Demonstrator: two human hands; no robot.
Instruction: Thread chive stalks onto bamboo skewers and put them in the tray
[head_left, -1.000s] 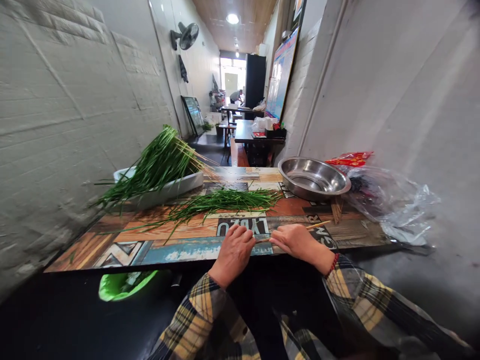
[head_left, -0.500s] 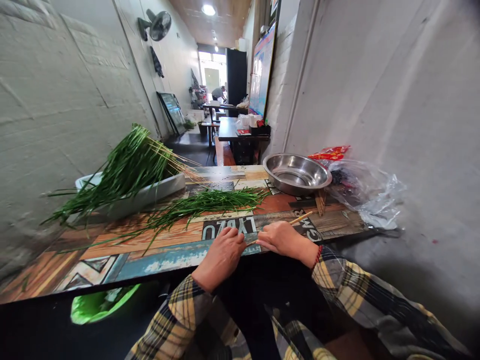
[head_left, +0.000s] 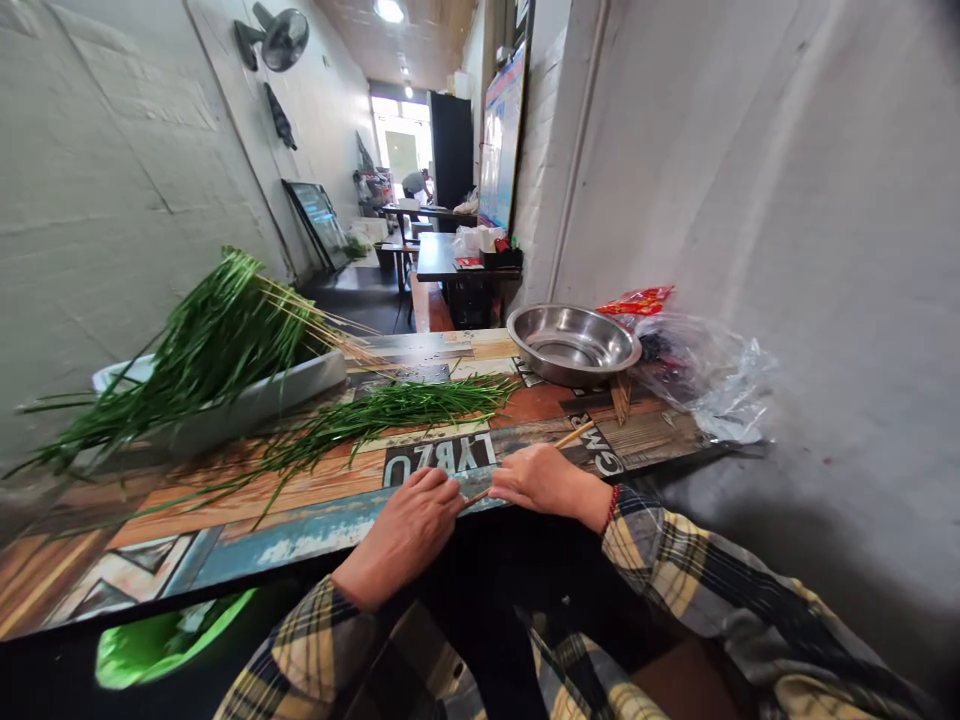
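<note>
Near the table's front edge, my right hand [head_left: 551, 483] is closed around thin wooden skewers [head_left: 574, 435], whose ends stick out past it toward the upper right. My left hand [head_left: 412, 525] lies just to the left, fingers closed on the other end; a short length shows between the hands. How many skewers there are I cannot tell. Beyond my hands lies a loose pile of green chives [head_left: 397, 408]. More chives [head_left: 225, 330], threaded on skewers, are heaped in a white tray [head_left: 311, 385] at the left.
A steel basin [head_left: 574, 345] stands at the back right, with a small bunch of skewers [head_left: 620, 398] by it. Clear plastic bags [head_left: 712, 375] lie against the right wall. Below the table's left front is a green-lined bin [head_left: 176, 640]. Farther back are another table [head_left: 442, 262] and a person [head_left: 415, 185].
The view has turned slightly right, so the scene sits farther left. My left hand has drawn a little left and toward me, widening the gap between my hands slightly. Both still grip the skewers.
</note>
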